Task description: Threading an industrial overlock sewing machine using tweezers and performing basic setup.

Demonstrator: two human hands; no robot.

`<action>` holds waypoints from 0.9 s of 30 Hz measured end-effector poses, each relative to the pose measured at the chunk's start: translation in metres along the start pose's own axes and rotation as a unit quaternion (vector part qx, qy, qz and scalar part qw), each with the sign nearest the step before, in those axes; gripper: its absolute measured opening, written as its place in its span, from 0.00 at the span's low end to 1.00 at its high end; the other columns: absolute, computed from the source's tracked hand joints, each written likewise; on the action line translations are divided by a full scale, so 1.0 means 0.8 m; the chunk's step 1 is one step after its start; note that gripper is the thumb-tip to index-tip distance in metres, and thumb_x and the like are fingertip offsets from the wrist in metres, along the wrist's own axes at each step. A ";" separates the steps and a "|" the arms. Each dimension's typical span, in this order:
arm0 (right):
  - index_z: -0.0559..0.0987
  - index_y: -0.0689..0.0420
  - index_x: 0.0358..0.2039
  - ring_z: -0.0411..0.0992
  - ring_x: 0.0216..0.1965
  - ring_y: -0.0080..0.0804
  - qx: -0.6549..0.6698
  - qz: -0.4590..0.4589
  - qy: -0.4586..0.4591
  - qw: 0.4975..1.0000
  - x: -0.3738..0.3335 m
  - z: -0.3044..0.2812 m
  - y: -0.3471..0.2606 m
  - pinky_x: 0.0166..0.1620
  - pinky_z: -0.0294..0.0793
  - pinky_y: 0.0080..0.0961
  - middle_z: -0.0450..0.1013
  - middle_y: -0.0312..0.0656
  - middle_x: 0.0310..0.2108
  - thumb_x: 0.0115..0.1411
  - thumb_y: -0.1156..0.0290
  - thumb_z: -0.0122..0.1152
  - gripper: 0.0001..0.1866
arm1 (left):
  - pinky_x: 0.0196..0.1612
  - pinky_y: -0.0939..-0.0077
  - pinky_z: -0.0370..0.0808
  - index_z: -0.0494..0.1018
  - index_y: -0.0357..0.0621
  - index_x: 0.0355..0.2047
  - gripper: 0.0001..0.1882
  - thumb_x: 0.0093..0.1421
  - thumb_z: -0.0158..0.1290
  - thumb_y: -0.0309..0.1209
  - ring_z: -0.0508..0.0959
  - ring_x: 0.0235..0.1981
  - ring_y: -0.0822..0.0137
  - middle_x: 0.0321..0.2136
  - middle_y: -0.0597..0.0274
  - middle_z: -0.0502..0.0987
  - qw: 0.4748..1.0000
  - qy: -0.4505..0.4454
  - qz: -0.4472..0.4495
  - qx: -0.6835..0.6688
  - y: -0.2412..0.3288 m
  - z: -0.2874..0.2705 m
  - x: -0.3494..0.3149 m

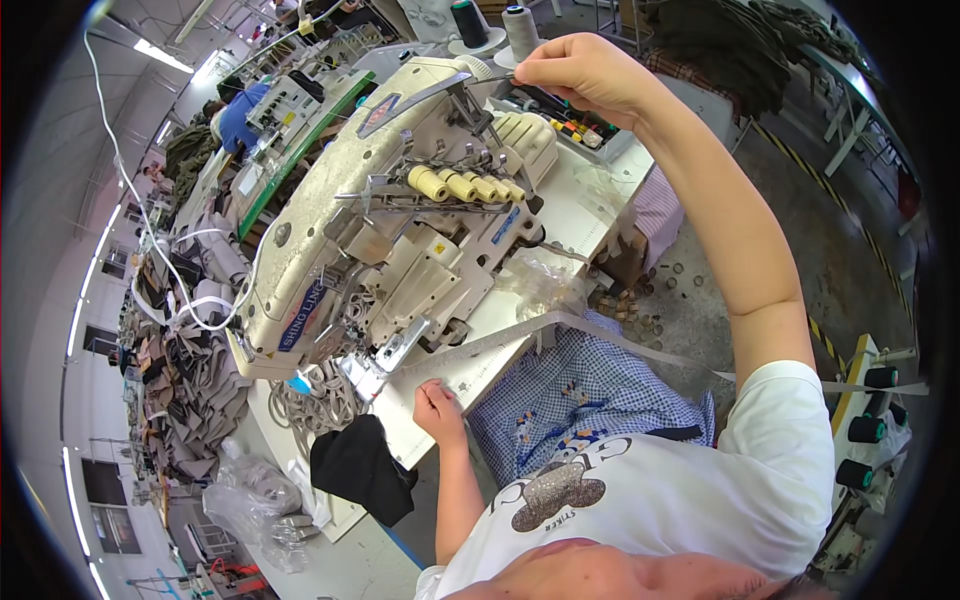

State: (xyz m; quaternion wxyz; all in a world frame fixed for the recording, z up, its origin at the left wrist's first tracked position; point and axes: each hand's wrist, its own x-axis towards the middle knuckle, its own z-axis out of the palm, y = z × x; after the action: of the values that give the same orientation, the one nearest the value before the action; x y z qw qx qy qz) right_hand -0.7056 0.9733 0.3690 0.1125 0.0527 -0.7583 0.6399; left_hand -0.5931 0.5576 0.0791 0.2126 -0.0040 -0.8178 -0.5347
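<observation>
A cream sewing machine (330, 180) with several yellow tension knobs (428, 184) stands on a white table (470, 375). My right hand (590, 78) is raised above the machine's far side, its fingertips pinched at a thin dark piece by the end of a grey metal arm; what exactly it grips is too small to tell. My left hand (437, 410) is closed at the table's near edge, below the presser area; whatever it may hold is hidden. Just beyond it, a long grey strip (490, 343) runs from the machine toward the right. Black cloth (362, 470) hangs left of my left hand.
Thread cones (521, 35) stand behind the machine, near a tray of tools (575, 125). Clear plastic (545, 283) lies on the table. Coiled grey cord (310, 410) and a plastic bag (255, 500) sit at the left. Blue checked cloth (590, 385) covers my lap.
</observation>
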 end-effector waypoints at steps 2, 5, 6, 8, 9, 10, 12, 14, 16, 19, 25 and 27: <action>0.82 0.56 0.32 0.54 0.18 0.10 0.006 0.002 -0.006 1.000 0.002 0.003 -0.001 0.21 0.49 0.14 0.65 0.24 0.18 0.57 0.61 0.66 0.11 | 0.22 0.82 0.62 0.73 0.37 0.32 0.17 0.71 0.44 0.38 0.67 0.17 0.78 0.16 0.68 0.70 1.000 0.000 -0.003 0.002 0.000 -0.001 0.000; 0.83 0.57 0.33 0.54 0.17 0.10 0.002 -0.003 -0.003 1.000 0.004 0.005 0.000 0.21 0.48 0.14 0.65 0.24 0.18 0.56 0.62 0.67 0.11 | 0.22 0.82 0.63 0.73 0.37 0.32 0.17 0.71 0.44 0.38 0.67 0.18 0.78 0.16 0.68 0.70 1.000 0.000 -0.007 0.003 0.002 -0.001 0.000; 0.83 0.57 0.33 0.54 0.17 0.10 0.003 -0.003 -0.003 1.000 0.005 0.006 0.001 0.21 0.48 0.14 0.65 0.24 0.18 0.56 0.62 0.67 0.11 | 0.23 0.81 0.64 0.73 0.36 0.32 0.17 0.70 0.44 0.37 0.68 0.18 0.77 0.16 0.67 0.70 1.000 -0.002 -0.013 0.007 0.003 -0.001 0.000; 0.83 0.57 0.33 0.54 0.17 0.10 -0.001 -0.005 0.008 1.000 0.007 0.007 0.004 0.21 0.48 0.14 0.65 0.24 0.18 0.56 0.62 0.67 0.11 | 0.25 0.79 0.67 0.74 0.35 0.31 0.16 0.69 0.44 0.35 0.71 0.19 0.74 0.17 0.64 0.72 1.000 -0.005 -0.025 0.016 0.007 -0.002 0.000; 0.83 0.57 0.33 0.54 0.17 0.10 -0.004 -0.006 0.014 1.000 0.008 0.007 0.005 0.21 0.48 0.14 0.65 0.24 0.18 0.56 0.63 0.68 0.11 | 0.25 0.79 0.67 0.74 0.35 0.31 0.16 0.69 0.44 0.35 0.71 0.19 0.74 0.17 0.64 0.72 1.000 -0.005 -0.024 0.016 0.007 -0.002 0.000; 0.83 0.57 0.33 0.54 0.17 0.10 -0.004 -0.007 0.014 1.000 0.008 0.008 0.006 0.21 0.48 0.14 0.65 0.24 0.18 0.56 0.63 0.68 0.11 | 0.25 0.79 0.67 0.74 0.35 0.31 0.16 0.69 0.44 0.35 0.71 0.19 0.74 0.17 0.64 0.72 1.000 -0.005 -0.023 0.014 0.007 -0.002 0.000; 0.82 0.58 0.32 0.54 0.17 0.10 0.000 -0.011 0.020 1.000 0.009 0.009 0.007 0.21 0.48 0.14 0.66 0.24 0.18 0.56 0.63 0.68 0.11 | 0.25 0.79 0.67 0.74 0.35 0.31 0.16 0.69 0.44 0.36 0.71 0.19 0.74 0.17 0.64 0.72 1.000 -0.006 -0.021 0.011 0.006 -0.002 0.000; 0.82 0.58 0.32 0.55 0.18 0.10 0.002 -0.014 0.023 1.000 0.008 0.009 0.006 0.21 0.49 0.14 0.66 0.24 0.18 0.56 0.63 0.68 0.11 | 0.25 0.80 0.66 0.74 0.36 0.31 0.17 0.69 0.44 0.36 0.70 0.19 0.75 0.16 0.65 0.71 1.000 -0.004 -0.012 0.012 0.005 -0.001 0.000; 0.82 0.58 0.32 0.55 0.18 0.10 -0.002 -0.005 0.017 1.000 0.004 0.011 -0.001 0.21 0.50 0.13 0.67 0.25 0.19 0.56 0.63 0.68 0.11 | 0.23 0.82 0.63 0.73 0.37 0.31 0.17 0.70 0.44 0.38 0.68 0.18 0.78 0.16 0.67 0.70 1.000 0.001 0.005 0.015 0.004 0.000 0.000; 0.82 0.58 0.32 0.56 0.18 0.10 -0.002 -0.004 0.014 1.000 0.004 0.011 0.000 0.21 0.50 0.13 0.68 0.25 0.19 0.56 0.64 0.68 0.10 | 0.23 0.82 0.63 0.73 0.37 0.31 0.17 0.70 0.44 0.38 0.68 0.18 0.78 0.16 0.68 0.70 1.000 0.000 0.000 0.013 0.006 0.000 0.000; 0.82 0.58 0.32 0.61 0.20 0.10 -0.018 -0.040 0.044 0.998 0.002 0.016 -0.001 0.23 0.56 0.12 0.71 0.28 0.22 0.57 0.64 0.67 0.11 | 0.23 0.82 0.64 0.73 0.37 0.31 0.17 0.70 0.44 0.37 0.68 0.18 0.78 0.16 0.68 0.70 1.000 0.001 0.004 0.013 0.001 0.000 0.000; 0.82 0.59 0.32 0.64 0.22 0.11 -0.040 -0.060 0.060 0.996 -0.001 0.018 -0.002 0.25 0.60 0.13 0.73 0.30 0.23 0.57 0.64 0.67 0.11 | 0.23 0.82 0.64 0.73 0.37 0.31 0.17 0.70 0.44 0.37 0.68 0.18 0.78 0.16 0.68 0.70 1.000 0.000 0.004 0.015 0.002 0.000 -0.001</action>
State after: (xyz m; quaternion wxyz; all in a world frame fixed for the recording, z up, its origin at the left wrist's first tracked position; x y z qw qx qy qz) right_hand -0.7061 0.9586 0.3679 0.1979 0.0546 -0.7709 0.6029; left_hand -0.5921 0.5581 0.0806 0.2149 -0.0040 -0.8260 -0.5212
